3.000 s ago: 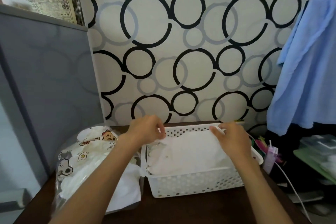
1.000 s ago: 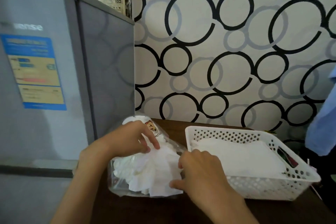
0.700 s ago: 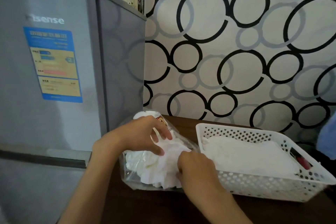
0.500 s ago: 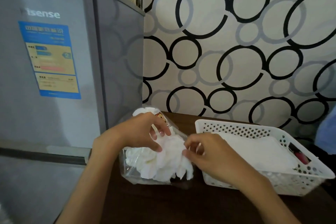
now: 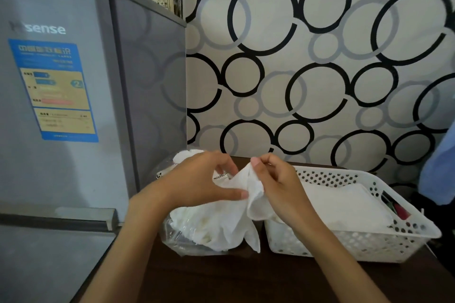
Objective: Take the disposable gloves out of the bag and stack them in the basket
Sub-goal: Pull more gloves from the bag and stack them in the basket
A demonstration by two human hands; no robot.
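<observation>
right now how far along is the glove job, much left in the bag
Partly done. A flat white stack of gloves already lies in the basket. In hand: the right hand pinches one glove lifted above the bag, while the left hand touches its other edge. Left: a bunch of gloves is in the bag; how many cannot be told.

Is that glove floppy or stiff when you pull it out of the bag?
Probably floppy: the glove droops and folds below where the right hand pinches it. Likely very light, since two fingertips lift it. It may cling to others in the bag, as the pile looks bunched together.
</observation>
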